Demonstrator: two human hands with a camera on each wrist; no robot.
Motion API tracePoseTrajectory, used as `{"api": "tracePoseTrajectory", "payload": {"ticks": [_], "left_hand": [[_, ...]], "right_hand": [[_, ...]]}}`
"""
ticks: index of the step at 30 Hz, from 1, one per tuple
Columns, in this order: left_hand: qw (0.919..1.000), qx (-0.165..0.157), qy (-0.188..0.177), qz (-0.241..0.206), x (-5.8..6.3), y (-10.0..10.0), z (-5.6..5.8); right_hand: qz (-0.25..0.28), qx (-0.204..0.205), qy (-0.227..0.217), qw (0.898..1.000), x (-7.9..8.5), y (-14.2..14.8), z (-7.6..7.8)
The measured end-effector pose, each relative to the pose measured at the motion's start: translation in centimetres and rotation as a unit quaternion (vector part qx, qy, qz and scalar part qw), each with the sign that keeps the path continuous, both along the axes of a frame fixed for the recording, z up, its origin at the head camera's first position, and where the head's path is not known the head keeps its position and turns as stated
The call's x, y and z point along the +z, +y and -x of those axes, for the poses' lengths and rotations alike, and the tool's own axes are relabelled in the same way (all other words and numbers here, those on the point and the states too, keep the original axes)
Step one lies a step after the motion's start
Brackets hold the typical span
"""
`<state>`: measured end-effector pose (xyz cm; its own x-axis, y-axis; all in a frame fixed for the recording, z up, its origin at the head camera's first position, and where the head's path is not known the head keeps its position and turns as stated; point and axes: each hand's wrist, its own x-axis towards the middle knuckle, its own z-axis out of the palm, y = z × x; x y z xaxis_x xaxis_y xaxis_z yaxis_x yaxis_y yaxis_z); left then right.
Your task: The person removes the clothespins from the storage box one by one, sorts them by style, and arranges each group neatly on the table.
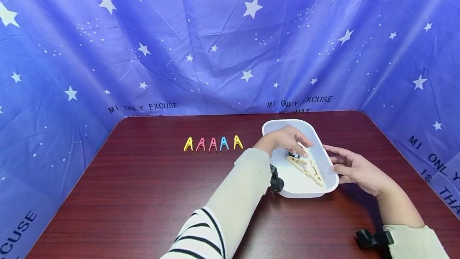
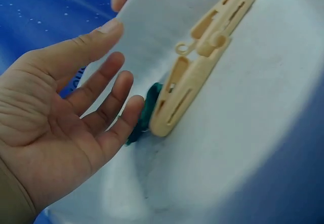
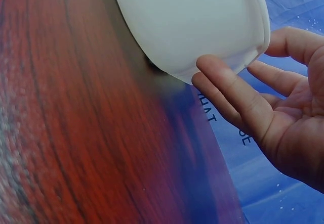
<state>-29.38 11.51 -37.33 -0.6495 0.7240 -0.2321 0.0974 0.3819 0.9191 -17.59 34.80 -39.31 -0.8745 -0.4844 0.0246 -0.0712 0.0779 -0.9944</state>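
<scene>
- Left hand [image 1: 289,138], fingers loosely apart, is near beige clothespins [image 2: 187,87] in the white tub [image 1: 291,179].
- Right hand [image 1: 361,170], fingers extended, touches the tub's side.
- Five clips [image 1: 213,140] form a row.

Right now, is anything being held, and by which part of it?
Nothing looks gripped. The left hand is loosely open over the white box, holding nothing; the right hand only rests its fingers against the box's outer side.

Under left hand [image 1: 289,138]: white plastic basin [image 1: 292,183], beige clothespins [image 2: 201,67]. Left of hand: yellow, pink, blue spring clips [image 1: 223,139]. Beyond hand: blue curtain [image 1: 215,11], white star pattern.
</scene>
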Motion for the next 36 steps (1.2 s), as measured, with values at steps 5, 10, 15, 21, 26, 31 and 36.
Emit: {"api": "tracePoseTrajectory", "payload": {"ticks": [5,10,15,21,26,31,36], "left_hand": [[0.9975,-0.016,0.057,0.04,-0.7,0.6,-0.3],[0.9947,-0.018,0.066,0.076,-0.5,1.5,-0.7],[0.9926,-0.018,0.054,0.108,0.2,1.9,-0.8],[0.9888,-0.036,0.062,0.13,0.3,2.1,-0.7],[0.9839,-0.049,0.081,0.152,0.2,2.4,-1.0],[0.983,-0.042,0.077,0.161,0.1,2.5,-1.4],[0.9773,-0.049,0.103,0.178,-0.1,2.9,-1.7]], "right_hand": [[0.01,0.009,0.0,1.0,-0.1,0.2,0.1],[0.015,0.015,0.001,1.0,-0.1,0.3,0.1],[0.012,0.014,0.002,1.0,-0.1,0.3,0.1],[0.008,0.015,0.003,1.0,0.0,0.1,0.1],[0.006,0.011,0.002,1.0,0.0,0.1,0.1],[0.014,0.016,0.001,1.0,0.0,0.2,0.1],[0.017,0.016,0.0,1.0,0.0,0.2,0.0]]}}
